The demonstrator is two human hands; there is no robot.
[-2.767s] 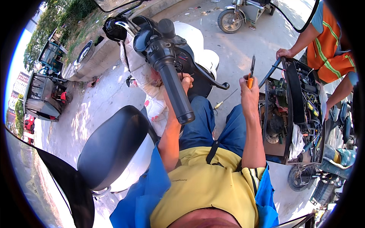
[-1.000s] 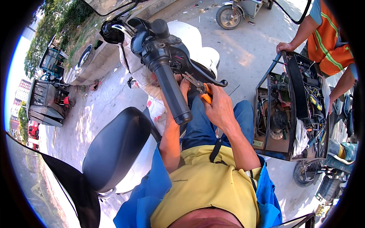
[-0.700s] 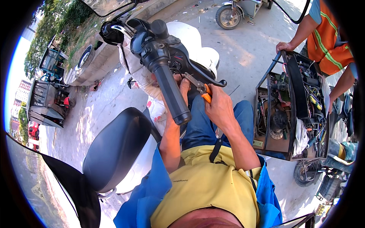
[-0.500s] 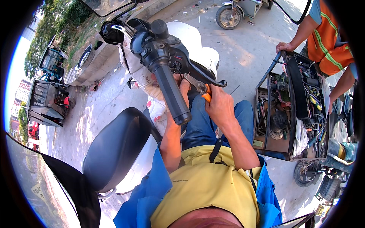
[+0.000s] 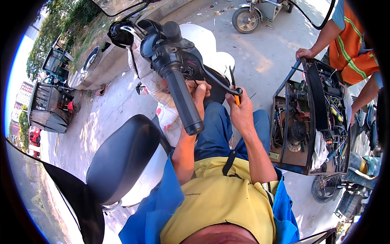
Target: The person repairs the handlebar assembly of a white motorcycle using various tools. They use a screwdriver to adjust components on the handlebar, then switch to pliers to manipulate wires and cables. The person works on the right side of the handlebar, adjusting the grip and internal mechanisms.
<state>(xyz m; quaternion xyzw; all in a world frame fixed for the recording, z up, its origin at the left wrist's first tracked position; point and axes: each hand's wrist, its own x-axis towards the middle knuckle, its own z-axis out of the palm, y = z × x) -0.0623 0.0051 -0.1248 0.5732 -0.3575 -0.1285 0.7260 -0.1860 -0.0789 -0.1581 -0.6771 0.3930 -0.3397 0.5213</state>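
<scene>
A black rubber handlebar grip (image 5: 183,99) of a scooter slants in front of me, with a brake lever (image 5: 219,83) to its right. Just behind the grip, my left hand (image 5: 200,92) pinches a thin black wire (image 5: 189,77) that comes from below the switch housing; the grip covers part of this hand. My right hand (image 5: 242,116) is closed around pliers with orange handles (image 5: 237,100). Their jaws point up and away from me, beside the lever's rounded end and apart from the wire. The lever hides part of the tool.
The black scooter seat (image 5: 124,158) lies to my left. On my right stands an open metal toolbox cart (image 5: 310,162) full of tools and parts. A person in an orange vest (image 5: 353,49) rests a hand on its frame. A three-wheeler's wheel (image 5: 245,20) is farther off.
My right hand has drawn the pliers away from the wire, to the right, and turned their jaws upward. My left hand stays at the wire behind the grip.
</scene>
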